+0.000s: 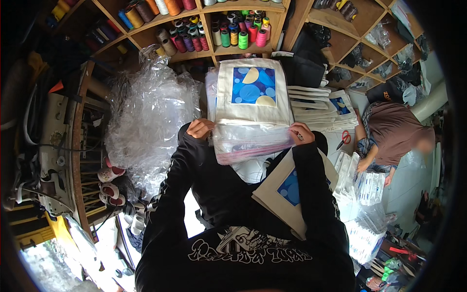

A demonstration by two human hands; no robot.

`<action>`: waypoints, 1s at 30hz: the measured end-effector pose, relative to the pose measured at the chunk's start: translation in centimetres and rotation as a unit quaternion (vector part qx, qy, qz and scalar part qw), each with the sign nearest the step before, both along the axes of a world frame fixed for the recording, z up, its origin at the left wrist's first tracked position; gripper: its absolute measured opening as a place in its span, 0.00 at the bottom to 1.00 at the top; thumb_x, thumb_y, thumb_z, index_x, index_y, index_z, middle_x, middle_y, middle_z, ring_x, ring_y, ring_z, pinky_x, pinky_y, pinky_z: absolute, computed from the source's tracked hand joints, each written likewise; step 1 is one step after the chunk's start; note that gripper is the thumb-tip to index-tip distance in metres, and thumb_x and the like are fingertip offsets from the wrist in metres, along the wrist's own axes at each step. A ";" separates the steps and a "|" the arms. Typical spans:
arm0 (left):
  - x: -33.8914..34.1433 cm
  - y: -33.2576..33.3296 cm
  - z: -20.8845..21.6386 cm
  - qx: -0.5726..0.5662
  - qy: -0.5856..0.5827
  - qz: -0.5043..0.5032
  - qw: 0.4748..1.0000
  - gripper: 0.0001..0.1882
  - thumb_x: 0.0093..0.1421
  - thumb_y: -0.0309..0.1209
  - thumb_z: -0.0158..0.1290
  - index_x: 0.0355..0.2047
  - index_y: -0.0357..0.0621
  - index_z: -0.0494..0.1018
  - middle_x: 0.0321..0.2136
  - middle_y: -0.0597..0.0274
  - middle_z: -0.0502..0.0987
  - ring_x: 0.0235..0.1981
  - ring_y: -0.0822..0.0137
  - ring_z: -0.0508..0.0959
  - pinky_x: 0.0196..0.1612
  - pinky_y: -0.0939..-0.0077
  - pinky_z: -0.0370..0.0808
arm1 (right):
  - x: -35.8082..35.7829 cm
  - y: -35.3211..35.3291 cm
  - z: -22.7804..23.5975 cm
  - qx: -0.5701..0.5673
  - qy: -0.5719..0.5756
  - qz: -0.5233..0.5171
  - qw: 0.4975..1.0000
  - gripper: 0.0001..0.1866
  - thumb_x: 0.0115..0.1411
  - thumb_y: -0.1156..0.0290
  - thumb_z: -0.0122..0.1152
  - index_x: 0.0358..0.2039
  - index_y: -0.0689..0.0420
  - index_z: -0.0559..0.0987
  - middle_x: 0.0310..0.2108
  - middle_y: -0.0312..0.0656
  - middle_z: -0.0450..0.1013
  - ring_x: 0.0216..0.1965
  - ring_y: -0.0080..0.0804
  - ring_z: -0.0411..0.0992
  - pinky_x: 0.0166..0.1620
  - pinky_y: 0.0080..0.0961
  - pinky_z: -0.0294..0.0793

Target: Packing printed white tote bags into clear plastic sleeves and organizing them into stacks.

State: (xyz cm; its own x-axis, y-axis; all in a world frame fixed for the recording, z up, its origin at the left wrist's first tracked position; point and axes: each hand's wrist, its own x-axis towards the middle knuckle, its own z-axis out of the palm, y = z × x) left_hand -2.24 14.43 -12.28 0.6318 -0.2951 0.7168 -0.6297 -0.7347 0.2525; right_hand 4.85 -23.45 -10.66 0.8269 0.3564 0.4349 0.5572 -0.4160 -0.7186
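We hold a cream cloth bag with a square blue, purple and cream circle-patterned panel [254, 87] in front of us, lying flat on a stack of clear, pink-edged plastic sleeves [253, 141]. Our left hand [201, 128] has its fingers closed in a pinch at the bag's near left corner; our right hand [301, 133] pinches the near right corner. We cannot tell whether plastic is caught too. A second cream bag with a blue panel [269, 191] rests across our lap, beneath the right forearm. Left of us rises a crumpled heap of transparent plastic [151, 112]; to the right lie red-handled scissors [345, 138].
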 end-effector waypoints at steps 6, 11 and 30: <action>0.0 -0.6 0.5 -0.065 0.067 -0.008 0.996 0.10 0.37 0.17 0.53 0.23 0.39 0.72 0.26 0.61 0.75 0.32 0.62 0.75 0.36 0.74 0.71 | 0.1 -0.3 -0.1 0.016 0.017 -0.013 1.000 0.06 0.44 0.80 0.60 0.25 0.59 0.74 0.29 0.39 0.71 0.23 0.23 0.67 0.27 0.16 0.67; -0.6 -1.3 2.1 -0.160 0.185 0.045 0.969 0.08 0.42 0.16 0.53 0.24 0.39 0.72 0.25 0.58 0.75 0.31 0.58 0.75 0.37 0.71 0.70 | 0.7 -0.1 -0.9 0.036 0.023 -0.026 0.999 0.06 0.45 0.79 0.60 0.25 0.60 0.73 0.28 0.38 0.71 0.23 0.21 0.66 0.27 0.15 0.65; -0.2 -1.8 -0.9 -0.324 0.309 0.122 0.886 0.09 0.58 0.30 0.47 0.27 0.36 0.70 0.24 0.63 0.74 0.26 0.75 0.72 0.33 0.82 0.69 | 1.1 -0.6 -2.9 0.128 0.191 -0.029 0.973 0.03 0.55 0.74 0.53 0.28 0.59 0.71 0.24 0.32 0.67 0.25 0.16 0.64 0.31 0.14 0.64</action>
State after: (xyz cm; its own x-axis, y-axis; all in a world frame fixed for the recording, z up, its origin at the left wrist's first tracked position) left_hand -2.44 12.61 -13.15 0.9507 0.2514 0.1813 -0.0671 -0.4041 0.9123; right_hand 5.99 -24.02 -13.53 0.9611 0.2252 0.1597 0.2096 -0.2189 -0.9530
